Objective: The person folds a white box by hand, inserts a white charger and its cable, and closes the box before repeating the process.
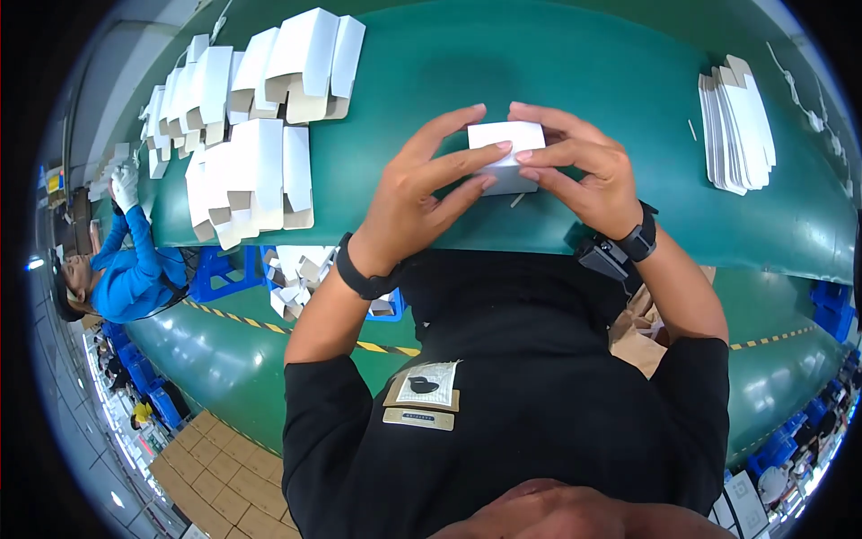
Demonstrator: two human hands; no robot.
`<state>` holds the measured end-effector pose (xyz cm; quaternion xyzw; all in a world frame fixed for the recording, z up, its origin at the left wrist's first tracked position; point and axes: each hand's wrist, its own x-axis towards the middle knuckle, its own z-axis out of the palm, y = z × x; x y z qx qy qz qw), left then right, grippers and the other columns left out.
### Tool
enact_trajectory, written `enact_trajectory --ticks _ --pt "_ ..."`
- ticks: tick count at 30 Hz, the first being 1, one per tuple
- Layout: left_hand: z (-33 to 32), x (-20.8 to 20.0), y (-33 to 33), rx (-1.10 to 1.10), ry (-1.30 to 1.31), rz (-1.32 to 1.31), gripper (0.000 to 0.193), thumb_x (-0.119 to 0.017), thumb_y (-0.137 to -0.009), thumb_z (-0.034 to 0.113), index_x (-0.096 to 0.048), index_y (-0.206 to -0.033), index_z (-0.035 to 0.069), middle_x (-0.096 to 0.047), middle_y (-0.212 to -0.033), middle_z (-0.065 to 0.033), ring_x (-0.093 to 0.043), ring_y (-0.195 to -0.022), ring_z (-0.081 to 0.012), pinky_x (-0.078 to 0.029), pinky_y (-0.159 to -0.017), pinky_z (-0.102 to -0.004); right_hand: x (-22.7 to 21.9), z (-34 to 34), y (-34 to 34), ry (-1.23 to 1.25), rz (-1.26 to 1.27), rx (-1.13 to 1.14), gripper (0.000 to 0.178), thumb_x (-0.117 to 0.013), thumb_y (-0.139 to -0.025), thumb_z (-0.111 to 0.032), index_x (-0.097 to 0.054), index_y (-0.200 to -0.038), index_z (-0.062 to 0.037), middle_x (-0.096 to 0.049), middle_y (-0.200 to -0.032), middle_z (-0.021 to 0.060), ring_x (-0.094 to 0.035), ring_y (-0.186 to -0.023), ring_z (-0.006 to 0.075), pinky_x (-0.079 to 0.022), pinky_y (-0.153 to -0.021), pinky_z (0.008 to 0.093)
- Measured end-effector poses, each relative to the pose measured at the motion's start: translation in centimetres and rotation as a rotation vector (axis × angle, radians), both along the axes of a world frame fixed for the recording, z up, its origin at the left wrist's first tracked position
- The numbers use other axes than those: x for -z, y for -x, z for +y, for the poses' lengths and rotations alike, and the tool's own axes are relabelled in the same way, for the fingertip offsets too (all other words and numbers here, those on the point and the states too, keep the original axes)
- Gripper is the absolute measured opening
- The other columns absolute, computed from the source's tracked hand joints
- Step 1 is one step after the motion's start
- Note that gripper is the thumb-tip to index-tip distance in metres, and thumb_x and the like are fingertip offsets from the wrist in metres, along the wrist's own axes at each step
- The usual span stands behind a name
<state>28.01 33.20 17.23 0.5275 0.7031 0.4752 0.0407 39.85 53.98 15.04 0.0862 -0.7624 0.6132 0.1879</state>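
Observation:
Near the front edge of the green table, a small white cardboard box (508,135) stands between my two hands. My left hand (422,175) grips it from the left, with a finger lying across its upper face. From the right, my right hand (584,166) holds the same box, fingertips pressed on the top and front. The top looks closed; the box's underside and far side are hidden. A flat stack of unfolded white cartons (736,126) lies to the right of my right hand.
Rows of partly opened white cartons (256,171) cover the table's (539,45) left side. Below its edge, a blue crate (386,305) holds more white boxes. A co-worker in blue (135,269) wearing white gloves is at the far left. Brown cartons (215,467) stand on the floor.

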Motion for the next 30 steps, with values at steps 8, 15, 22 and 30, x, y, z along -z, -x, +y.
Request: enact_trajectory --ticks 8,15,22,30 --pt "0.7 -2.2 1.0 0.012 0.077 0.008 0.039 -0.075 -0.082 0.002 -0.074 -0.119 0.015 -0.063 -0.126 -0.0167 -0.066 -0.107 -0.0318 -0.055 -0.088 -0.0376 -3.1 2.0 1.4 -0.262 0.055 -0.019 0.025 -0.076 -0.081 0.002 -0.077 -0.105 -0.0062 -0.061 -0.136 0.0195 -0.064 -0.121 0.0313 -0.052 -0.099 0.0399" --pt "6.3 -2.7 8.1 -0.258 -0.032 0.049 0.035 -0.074 -0.085 0.009 -0.069 -0.120 0.008 -0.065 -0.118 -0.0166 -0.065 -0.099 -0.0315 -0.055 -0.083 -0.0390 -6.3 5.4 1.2 -0.440 0.100 0.266 0.018 -0.071 -0.086 -0.002 -0.075 -0.104 -0.0036 -0.065 -0.130 0.0170 -0.063 -0.121 0.0305 -0.049 -0.101 0.0399" --pt "13.6 0.3 25.6 -0.938 -0.239 0.247 0.034 -0.070 -0.085 0.007 -0.059 -0.117 0.005 -0.058 -0.117 -0.0234 -0.057 -0.105 -0.0431 -0.046 -0.092 -0.0494 -2.2 9.2 1.8 -0.379 0.029 0.408 0.014 -0.068 -0.090 -0.005 -0.073 -0.103 -0.0022 -0.068 -0.121 0.0165 -0.066 -0.112 0.0304 -0.051 -0.097 0.0385" --pt "13.5 4.5 31.6 -1.041 0.006 0.222 0.048 -0.059 -0.086 0.004 -0.054 -0.133 0.007 -0.049 -0.135 -0.0266 -0.057 -0.114 -0.0455 -0.048 -0.100 -0.0470 -0.8 9.8 2.0 -0.494 0.028 0.403 0.012 -0.068 -0.089 -0.006 -0.073 -0.100 -0.0039 -0.068 -0.118 0.0160 -0.065 -0.108 0.0334 -0.053 -0.093 0.0403"
